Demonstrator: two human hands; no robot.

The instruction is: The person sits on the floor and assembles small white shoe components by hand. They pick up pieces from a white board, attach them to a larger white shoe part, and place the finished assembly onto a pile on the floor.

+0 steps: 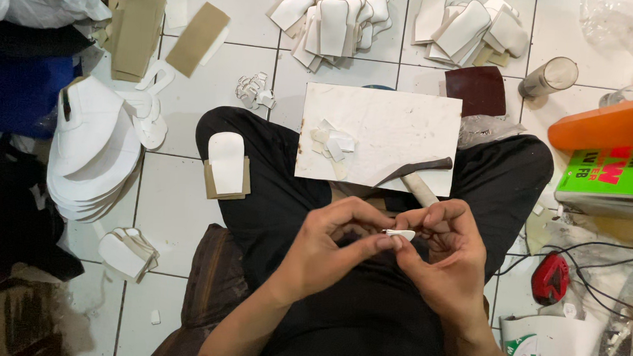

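Note:
Both my hands meet above my lap, pinching one small white piece (pixel 401 234) between their fingertips. My left hand (pixel 331 247) grips its left end with thumb and forefinger. My right hand (pixel 446 253) holds its right end, fingers curled around it. Just beyond the hands a white board (pixel 399 124) rests across my crossed legs in black trousers. White scraps (pixel 335 144) lie on the board, and a dark curved blade with a pale handle (pixel 419 177) lies at its near edge.
A stack of white cut shapes (pixel 94 152) lies on the tiled floor at left, and more white pieces (pixel 339 20) at the top. A white piece on tan card (pixel 226 164) sits on my left knee. At right are an orange bottle (pixel 608 125), a green tin (pixel 609 179), a glass (pixel 549 76) and cables.

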